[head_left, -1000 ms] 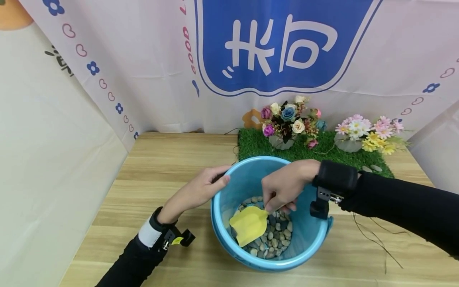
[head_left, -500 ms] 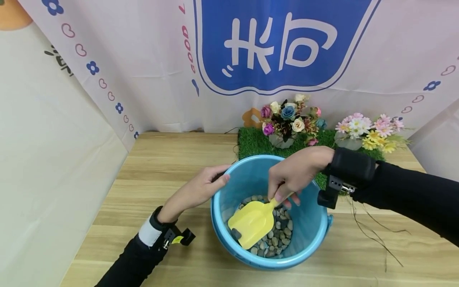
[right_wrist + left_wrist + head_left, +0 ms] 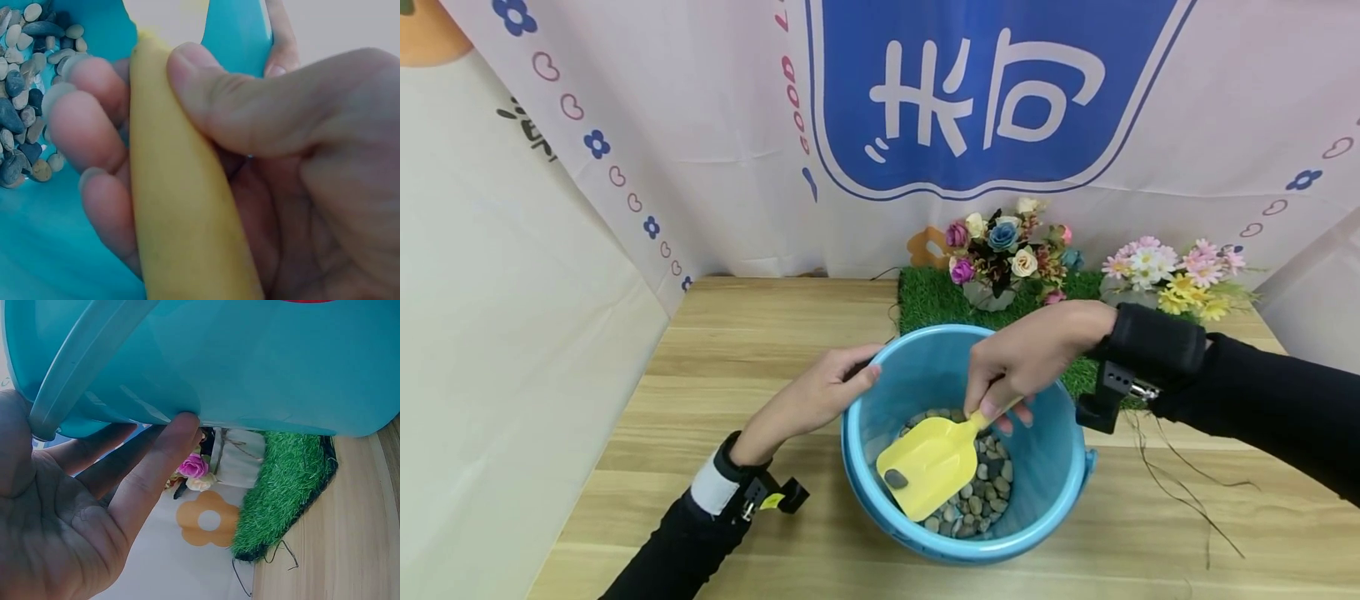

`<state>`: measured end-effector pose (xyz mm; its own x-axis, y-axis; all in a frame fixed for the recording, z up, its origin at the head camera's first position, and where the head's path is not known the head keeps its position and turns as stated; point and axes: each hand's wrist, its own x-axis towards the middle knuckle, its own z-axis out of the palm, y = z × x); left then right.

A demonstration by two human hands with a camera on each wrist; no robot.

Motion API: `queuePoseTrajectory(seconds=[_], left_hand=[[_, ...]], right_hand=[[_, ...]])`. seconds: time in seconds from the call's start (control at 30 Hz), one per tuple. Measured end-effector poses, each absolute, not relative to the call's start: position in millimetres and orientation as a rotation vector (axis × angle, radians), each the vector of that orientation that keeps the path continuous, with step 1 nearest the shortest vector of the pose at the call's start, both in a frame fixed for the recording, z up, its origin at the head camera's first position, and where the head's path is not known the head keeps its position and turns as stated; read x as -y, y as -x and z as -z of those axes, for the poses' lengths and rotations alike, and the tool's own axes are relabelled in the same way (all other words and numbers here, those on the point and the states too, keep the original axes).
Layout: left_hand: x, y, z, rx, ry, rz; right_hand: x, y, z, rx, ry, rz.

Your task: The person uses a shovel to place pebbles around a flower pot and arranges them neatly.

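Two bouquets (image 3: 1011, 252) stand behind; outstretched left hand (image 3: 820, 390) touches bucket (image 3: 925, 367), right hand (image 3: 1018, 358) grips scoop (image 3: 934, 458).

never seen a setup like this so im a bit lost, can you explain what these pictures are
There's no machine, just a person's bare left hand and right hand. The widest picture is taken from the head, looking down; the others, from each wrist. On the table stands a bucket with pebbles inside, and beyond it a grass mat with two bunches of flowers. The left hand touches the bucket; the right has a yellow scoop in its grip, with a dark stone lying on it.
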<state>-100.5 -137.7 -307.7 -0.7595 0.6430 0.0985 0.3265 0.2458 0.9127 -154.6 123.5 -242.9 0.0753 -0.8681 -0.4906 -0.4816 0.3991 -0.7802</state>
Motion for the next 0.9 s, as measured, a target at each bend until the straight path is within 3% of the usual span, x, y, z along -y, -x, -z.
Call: queuePoseTrajectory(seconds=[0.47, 0.9], left_hand=[[137.8, 99.9, 307.5, -2.227, -0.9, -1.521], [138.6, 99.2, 307.2, -2.26, -0.908, -1.497]], right_hand=[[-149.8, 155.6, 227.9, -1.593, 1.235, 0.515], [-207.6, 156.5, 213.1, -1.761, 1.182, 0.607]])
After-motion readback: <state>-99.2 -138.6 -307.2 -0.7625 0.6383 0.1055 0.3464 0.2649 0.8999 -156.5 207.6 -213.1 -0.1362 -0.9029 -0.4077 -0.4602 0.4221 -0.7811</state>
